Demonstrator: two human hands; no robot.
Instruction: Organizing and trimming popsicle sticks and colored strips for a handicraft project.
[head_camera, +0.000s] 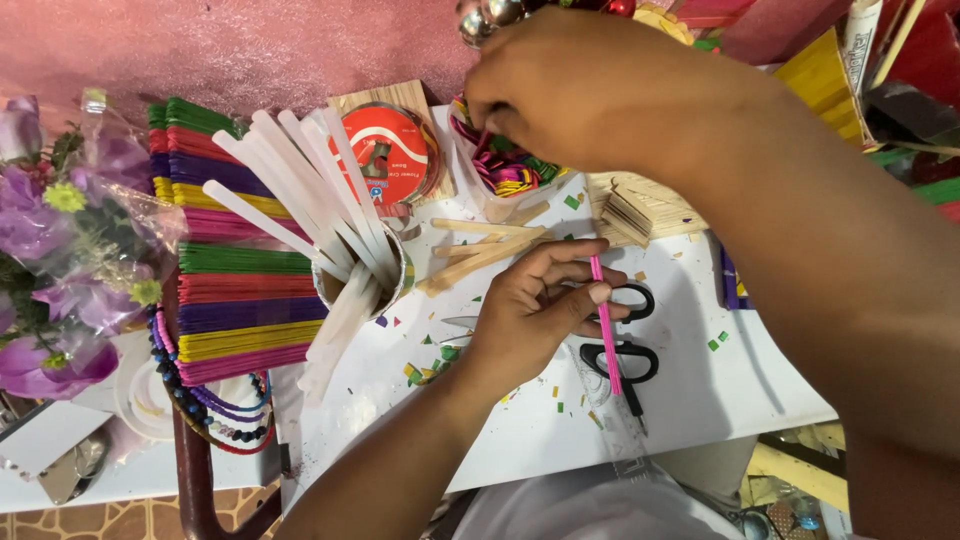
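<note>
Left hand (535, 310) pinches a thin pink stick (605, 325) between thumb and fingers, above the black-handled scissors (625, 345) near the white board's (520, 430) right edge. Right hand (570, 90), fingers curled, reaches into a container of coloured sticks (505, 165) at the far edge; whether it grips any cannot be told. Judged light, stiff, snappable: hold mid-length.

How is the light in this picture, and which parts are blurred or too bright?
Head view: light is soft and even, shadows faint; the right hand and its forearm loom large and slightly soft near the lens; the glue sticks look nearly overexposed; the left hand and pink stick are sharp.
</note>
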